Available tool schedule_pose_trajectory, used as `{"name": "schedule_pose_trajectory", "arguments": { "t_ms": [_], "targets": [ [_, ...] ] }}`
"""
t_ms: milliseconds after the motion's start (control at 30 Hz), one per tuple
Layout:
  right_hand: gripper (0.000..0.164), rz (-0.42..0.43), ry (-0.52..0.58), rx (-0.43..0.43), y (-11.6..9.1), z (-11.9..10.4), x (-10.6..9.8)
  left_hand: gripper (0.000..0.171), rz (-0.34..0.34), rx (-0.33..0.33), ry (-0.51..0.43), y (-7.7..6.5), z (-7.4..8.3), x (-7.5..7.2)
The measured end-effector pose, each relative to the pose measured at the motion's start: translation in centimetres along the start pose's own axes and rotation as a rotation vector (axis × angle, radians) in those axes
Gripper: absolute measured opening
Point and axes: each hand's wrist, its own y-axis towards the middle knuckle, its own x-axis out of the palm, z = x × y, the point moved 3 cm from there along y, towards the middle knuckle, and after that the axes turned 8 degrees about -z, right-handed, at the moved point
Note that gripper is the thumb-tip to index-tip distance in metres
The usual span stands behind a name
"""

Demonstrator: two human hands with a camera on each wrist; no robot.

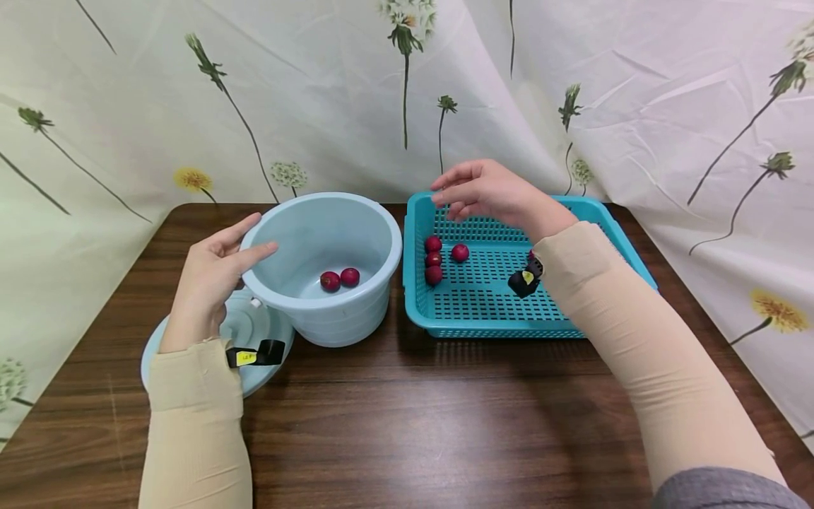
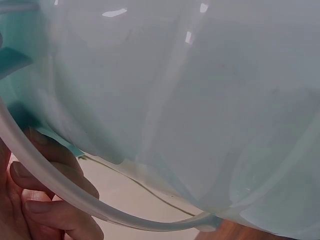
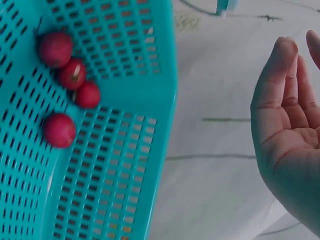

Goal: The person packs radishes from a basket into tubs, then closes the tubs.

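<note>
My left hand (image 1: 213,272) grips the left rim of a light blue plastic tub (image 1: 340,322), thumb over the inside and fingers outside. In the left wrist view, curled fingers (image 2: 62,215) show behind the tub's thin handle (image 2: 95,205). Two small red radishes (image 1: 330,281) lie on the tub's bottom. My right hand (image 1: 486,194) hovers over the back left of a teal basket (image 1: 496,329), its fingers loosely bent and holding nothing. Several radishes (image 3: 59,130) sit along the basket's left side; another peeks out by the right wrist.
A round light blue lid (image 1: 254,382) lies on the dark wood table (image 1: 407,424), beneath the left forearm and partly behind the tub. Tub and basket stand side by side with a narrow gap. Behind them hangs a white cloth (image 1: 318,92) printed with dandelions.
</note>
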Motion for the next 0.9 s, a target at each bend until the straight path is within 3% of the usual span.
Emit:
{"name": "schedule_pose_trajectory", "arguments": {
  "t_ms": [900],
  "targets": [
    [0.034,0.136,-0.066,0.188,-2.3,5.9,-6.6,0.072,0.002,0.011,-0.018,0.1,-0.1,0.0]
  ]
}}
